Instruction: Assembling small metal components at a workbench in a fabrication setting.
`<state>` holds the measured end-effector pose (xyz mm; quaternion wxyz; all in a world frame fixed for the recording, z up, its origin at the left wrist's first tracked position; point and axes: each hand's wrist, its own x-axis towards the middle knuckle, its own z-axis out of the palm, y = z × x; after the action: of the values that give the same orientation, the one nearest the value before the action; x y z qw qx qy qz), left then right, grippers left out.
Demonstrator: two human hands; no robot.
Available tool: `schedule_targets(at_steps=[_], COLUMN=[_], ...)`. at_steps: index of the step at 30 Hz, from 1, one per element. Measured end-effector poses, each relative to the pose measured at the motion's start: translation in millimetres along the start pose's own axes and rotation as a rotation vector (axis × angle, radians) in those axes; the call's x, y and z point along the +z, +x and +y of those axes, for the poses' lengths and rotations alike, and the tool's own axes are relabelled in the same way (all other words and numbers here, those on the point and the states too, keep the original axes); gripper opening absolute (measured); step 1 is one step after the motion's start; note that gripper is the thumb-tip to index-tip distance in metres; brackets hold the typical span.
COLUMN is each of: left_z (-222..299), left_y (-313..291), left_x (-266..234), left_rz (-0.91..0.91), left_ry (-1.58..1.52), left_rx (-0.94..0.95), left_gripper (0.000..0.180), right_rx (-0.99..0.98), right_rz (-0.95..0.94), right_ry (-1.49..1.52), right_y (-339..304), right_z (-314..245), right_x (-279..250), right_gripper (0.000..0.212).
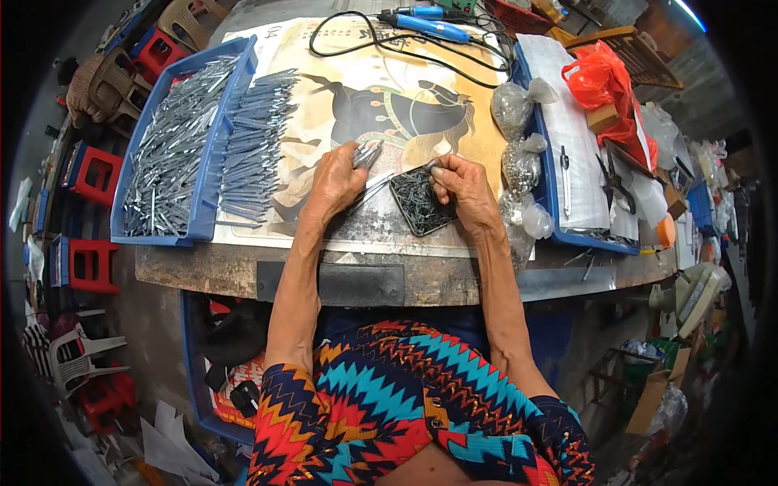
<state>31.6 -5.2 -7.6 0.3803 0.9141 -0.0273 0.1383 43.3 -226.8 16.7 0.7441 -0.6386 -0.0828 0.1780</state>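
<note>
- Slim metal pieces [367,154] are gathered in our left hand [332,182], above the bench [203,271] and left of the square tray [401,212]; those fingers are wrapped round the bundle.
- Our right hand [468,193] is at the tray's upper right edge, thumb and forefinger narrowed together; we cannot tell whether they pinch anything.
- Small dark parts [420,201] lie loose in the tray. More slim pieces fill the blue bin [154,240], and a row of them [258,154] lies along its right side.
- We judge each piece light, stiff and smooth, apt to slide against its neighbours; around the middle of the bundle seems the surest hold, away from the thin ends.
- We expect the small parts to be light and easily scattered, best taken singly with the fingertips.
- Large dark characters [393,35] and, at the upper left corner, numerals show on the printed sheet [312,101] with its dark horse; we leave them uncopied. We can read no label on the metal pieces.
</note>
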Motion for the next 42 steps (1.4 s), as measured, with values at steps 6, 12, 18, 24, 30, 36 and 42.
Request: schedule_targets(at_steps=[6, 12, 18, 24, 30, 36, 42], left_z=[13.0, 38.4, 48.4, 57.1, 52.8, 51.8, 58.2], left_y=[4.1, 0.3, -9.6, -9.0, -7.2, -5.4, -9.8], left_x=[-16.6, -22.7, -26.4, -30.0, -32.2, -24.7, -9.2], left_rz=[-0.128, -0.134, -0.199, -0.267, -0.287, -0.303, -0.319], left_ry=[-0.274, -0.461, -0.768, -1.104, -1.231, -1.155, -1.064], left_rx=[-0.286, -0.391, -0.365, -0.319, -0.226, -0.241, -0.234], left_gripper=[0.023, 0.021, 0.015, 0.013, 0.013, 0.015, 0.020], right_rx=[-0.008, -0.035, -0.028, -0.070, -0.117, -0.116, -0.117], right_rz=[-0.028, -0.009, -0.069, -0.059, -0.021, -0.016, -0.009], right_ry=[0.175, 0.124, 0.308, 0.385, 0.385, 0.350, 0.316], right_y=[1.0, -3.5, -10.4, -3.7, -1.0, 4.2, 2.1], right_z=[-2.8, 3.5, -3.1, 0.3, -5.1, -1.0, 2.2], right_x=[3.1, -2.1, 7.8, 4.9, 10.6, 10.6, 8.8], right_gripper=[0.014, 0.020, 0.014, 0.013, 0.013, 0.015, 0.014])
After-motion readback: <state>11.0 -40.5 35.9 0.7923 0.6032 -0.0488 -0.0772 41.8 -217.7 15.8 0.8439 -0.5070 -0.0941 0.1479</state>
